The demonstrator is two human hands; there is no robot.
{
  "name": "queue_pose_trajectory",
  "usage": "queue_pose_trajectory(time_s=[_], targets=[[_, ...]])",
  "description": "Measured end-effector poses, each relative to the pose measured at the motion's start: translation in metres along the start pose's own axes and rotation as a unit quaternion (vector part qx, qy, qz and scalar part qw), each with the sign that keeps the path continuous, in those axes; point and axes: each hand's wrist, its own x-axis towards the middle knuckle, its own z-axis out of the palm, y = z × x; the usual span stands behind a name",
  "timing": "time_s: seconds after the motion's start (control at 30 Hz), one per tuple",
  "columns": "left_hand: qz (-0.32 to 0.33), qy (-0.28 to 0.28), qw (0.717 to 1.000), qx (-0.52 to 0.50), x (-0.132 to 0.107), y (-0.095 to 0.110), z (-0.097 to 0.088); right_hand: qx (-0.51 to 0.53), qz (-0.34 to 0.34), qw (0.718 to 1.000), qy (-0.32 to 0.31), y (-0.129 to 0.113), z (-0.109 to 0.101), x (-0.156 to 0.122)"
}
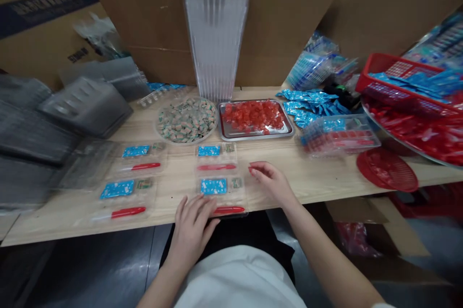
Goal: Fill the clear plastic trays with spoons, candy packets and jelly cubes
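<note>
On the pale wooden bench (pixel 311 177), my left hand (pixel 191 233) is flat-ish, fingers spread, and looks pressed on the near edge of a clear plastic blister tray (pixel 220 200) holding a blue foil sachet (pixel 213 186) and a slim red plastic stick (pixel 229 210). The right hand (pixel 271 182) hovers just off it at 3 o'clock, fingers loosely curled together, pinching nothing. A shiny steel tray of red cubes (pixel 255 117) sits at 12 o'clock.

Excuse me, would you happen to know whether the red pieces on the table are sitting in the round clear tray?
No, the red pieces lie on a rectangular stainless steel tray, while the round clear tray holds green-and-tan pieces.
</note>
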Motion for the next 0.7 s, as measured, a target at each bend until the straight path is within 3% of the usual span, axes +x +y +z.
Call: queue_pose_trajectory(time_s=[0.13,0.27,0.33,0.47,0.57,0.7], targets=[[0.002,0.002,1.000,0.010,0.004,-0.001,-0.006,-0.121,-0.099,0.988,-0.014,-0.013,0.008,-0.005],[0.037,-0.063,0.997,-0.003,0.018,-0.004,-0.008,-0.257,-0.263,0.927,-0.077,-0.029,0.022,0.005],[0.035,-0.071,0.997,-0.012,0.022,-0.005,-0.007,-0.300,-0.311,0.895,-0.113,-0.032,0.027,0.011],[0.027,-0.057,0.997,-0.031,0.021,-0.008,-0.004,-0.347,-0.326,0.869,-0.133,-0.032,0.029,0.018],[0.036,-0.054,0.997,-0.044,0.019,-0.011,-0.001,-0.338,-0.319,0.876,-0.127,-0.032,0.026,0.023],[0.046,-0.050,0.997,-0.048,0.018,-0.016,0.003,-0.317,-0.295,0.884,-0.176,-0.035,0.022,0.029]])
